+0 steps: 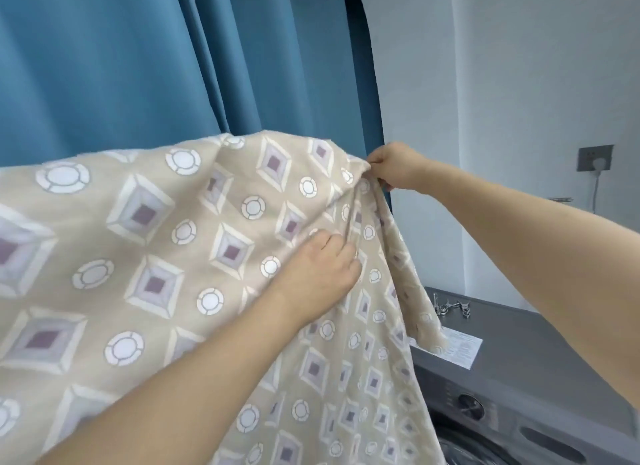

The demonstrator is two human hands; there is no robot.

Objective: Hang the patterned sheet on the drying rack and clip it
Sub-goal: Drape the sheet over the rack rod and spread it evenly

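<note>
- Beige cotton sheet printed with white rings and purple-centred diamonds [145, 243]: draped high across the left and centre, top fold running left to right, right end dropping in a long tail toward the washer. Whatever carries it is hidden under the cloth; drying rack not visible.
- Right hand [394, 168]: at the sheet's top right corner, grip closed, fingers pinching a gathered bunch of fabric at the peak of the fold.
- Left hand [322, 267]: lower and left of the right hand, lying on the front face of the sheet, fingers curled around a vertical pleat; looks like a loose pinch, hard to tell how firm.
- Key relation: the bulk of the sheet lies left of both grips, long axis left-right; right hand sits at the end corner, so it is nearer the spot a clip would go.
- Shiny metal clothes clips [453, 307]: small pile on the dark grey washing machine top [526, 353], below and right of the right hand, just beside the hanging tail; nearer the right arm.
- White printed paper sheet [460, 350]: flat on the same top, partly under the tail's end.
- Judgement: still arranging the hang; clipping not yet started.
- Teal curtain [121, 66]: behind the sheet.
</note>
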